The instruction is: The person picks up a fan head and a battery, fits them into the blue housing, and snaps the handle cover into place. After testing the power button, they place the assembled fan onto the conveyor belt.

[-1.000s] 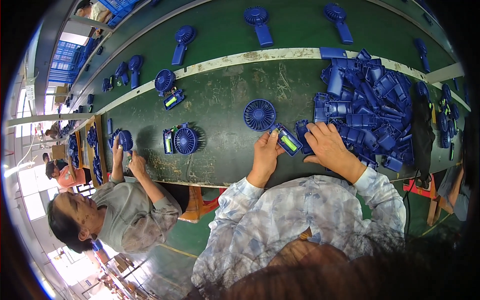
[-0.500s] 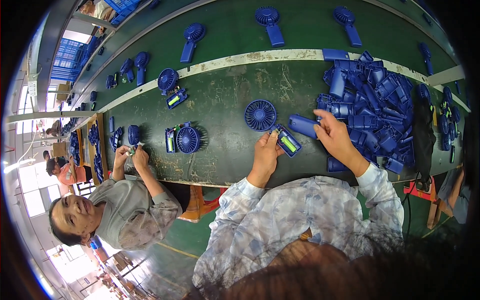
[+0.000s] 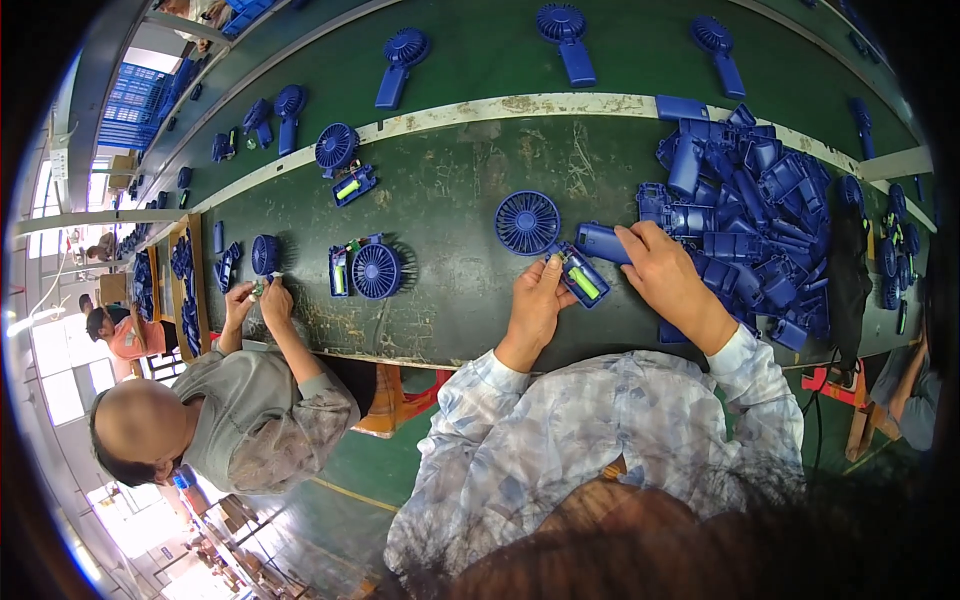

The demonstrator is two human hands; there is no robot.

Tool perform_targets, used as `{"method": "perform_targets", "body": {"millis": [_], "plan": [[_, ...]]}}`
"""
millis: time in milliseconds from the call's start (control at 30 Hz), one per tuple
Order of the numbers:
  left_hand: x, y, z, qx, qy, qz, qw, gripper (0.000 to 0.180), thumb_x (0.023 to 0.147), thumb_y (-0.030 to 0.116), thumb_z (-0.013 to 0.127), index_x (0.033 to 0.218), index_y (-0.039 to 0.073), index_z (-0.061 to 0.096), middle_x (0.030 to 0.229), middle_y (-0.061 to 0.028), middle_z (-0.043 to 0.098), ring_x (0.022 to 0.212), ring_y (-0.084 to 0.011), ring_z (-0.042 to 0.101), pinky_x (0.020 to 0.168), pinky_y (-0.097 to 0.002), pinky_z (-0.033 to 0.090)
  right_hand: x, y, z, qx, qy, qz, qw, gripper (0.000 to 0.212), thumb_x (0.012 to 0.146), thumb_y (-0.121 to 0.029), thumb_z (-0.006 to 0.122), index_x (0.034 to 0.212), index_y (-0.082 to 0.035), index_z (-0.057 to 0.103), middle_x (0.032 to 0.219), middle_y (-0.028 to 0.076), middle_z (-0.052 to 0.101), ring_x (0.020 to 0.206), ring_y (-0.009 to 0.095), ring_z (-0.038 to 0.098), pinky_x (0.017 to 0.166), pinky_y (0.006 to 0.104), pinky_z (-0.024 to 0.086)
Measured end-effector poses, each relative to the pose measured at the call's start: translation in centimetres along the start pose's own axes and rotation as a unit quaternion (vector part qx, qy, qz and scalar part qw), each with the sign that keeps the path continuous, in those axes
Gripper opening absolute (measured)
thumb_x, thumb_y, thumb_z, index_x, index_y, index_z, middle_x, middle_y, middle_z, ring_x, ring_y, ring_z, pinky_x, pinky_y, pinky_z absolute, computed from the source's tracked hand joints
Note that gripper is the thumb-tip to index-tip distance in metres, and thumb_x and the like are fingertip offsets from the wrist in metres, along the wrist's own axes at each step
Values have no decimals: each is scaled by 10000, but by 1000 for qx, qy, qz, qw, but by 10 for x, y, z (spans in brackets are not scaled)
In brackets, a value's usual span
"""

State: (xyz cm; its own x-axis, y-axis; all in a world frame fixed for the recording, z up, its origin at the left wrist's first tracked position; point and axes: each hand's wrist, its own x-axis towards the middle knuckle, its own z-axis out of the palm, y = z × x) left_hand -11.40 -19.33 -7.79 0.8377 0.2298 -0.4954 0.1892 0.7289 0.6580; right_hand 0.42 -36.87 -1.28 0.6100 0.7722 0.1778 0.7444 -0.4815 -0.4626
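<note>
My left hand (image 3: 540, 303) is closed around the opened handle of a blue handheld fan (image 3: 527, 223), its round grille pointing away from me. A bright green battery (image 3: 582, 282) shows inside the handle, with its inner side turned up. In my right hand (image 3: 668, 278), between thumb and fingers, is a smooth blue handle cover (image 3: 600, 242). The cover lies just beyond the opened handle, close to its edge; whether the two touch, I cannot tell.
A heap of blue plastic casings (image 3: 750, 200) lies to my right. Two opened fans (image 3: 376, 272) rest to the left. Beyond a pale rail (image 3: 480, 112), assembled fans (image 3: 566, 45) lie on a green belt. A co-worker (image 3: 275, 425) at left handles a small part.
My right hand has brought the cover slightly nearer the opened handle, its fingers now lower on it. The fans on the belt have shifted right. The co-worker's head has tilted down.
</note>
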Motion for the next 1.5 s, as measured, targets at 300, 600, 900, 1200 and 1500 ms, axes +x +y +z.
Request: {"method": "perform_targets", "body": {"millis": [300,600,900,1200,1500], "plan": [[-8,5,1,-36,-58,14,998,316,1014,287,471,1162,15,536,1083,-98,636,972,-202,649,846,-392,550,3,-3,-5,-163,2,-18,986,470,657,-207,751,1078,-38,630,864,87,543,819,257,550,677,362,479],[-9,2,-2,-25,-84,31,996,254,1019,215,461,1202,44,506,1101,-50,612,990,-140,620,854,-325,539,10,-30,-2,-7,72,-149,986,281,702,-151,698,970,-81,650,861,20,564,826,211,557,650,324,467],[-9,0,0,-21,-61,25,998,196,1007,189,491,1146,55,529,1010,-16,619,887,-85,616,749,-251,547,11,-34,33,76,93,-158,980,184,696,-40,688,879,-47,668,805,49,592,733,218,572,617,320,480],[-6,0,5,-5,-21,35,999,158,991,131,512,1121,57,560,976,1,620,850,-66,617,703,-231,566,12,-26,26,42,63,-161,984,139,694,-71,641,830,-46,647,771,47,524,737,211,544,619,321,472],[-5,-1,6,-2,-7,37,999,152,988,117,510,1115,60,570,962,4,638,799,-51,621,652,-201,560,10,-29,22,34,0,-214,976,74,702,-78,634,752,-37,598,792,68,491,778,222,521,634,337,474]]}}
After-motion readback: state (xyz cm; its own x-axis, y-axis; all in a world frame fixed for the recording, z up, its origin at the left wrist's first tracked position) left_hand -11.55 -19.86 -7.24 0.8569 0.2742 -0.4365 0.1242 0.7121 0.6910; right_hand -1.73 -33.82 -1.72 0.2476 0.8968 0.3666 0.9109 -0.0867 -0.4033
